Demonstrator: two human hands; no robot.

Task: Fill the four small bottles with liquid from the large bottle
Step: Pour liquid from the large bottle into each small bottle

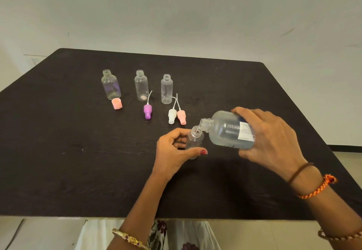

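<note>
Left hand [174,148] curls around a small bottle [194,141] at table [78,151] centre. Right hand [268,138] grips the big bottle [225,130], tipped, mouth touching its rim. Three open bottles [141,85] stand at eleven o'clock, well apart; bare tabletop lies at nine.

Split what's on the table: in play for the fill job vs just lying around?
In play:
- large bottle, tipped, in right hand
- small bottle in left hand
- three open small bottles standing behind

Lying about for now:
- orange cap
- purple, white and pink spray tops
</note>
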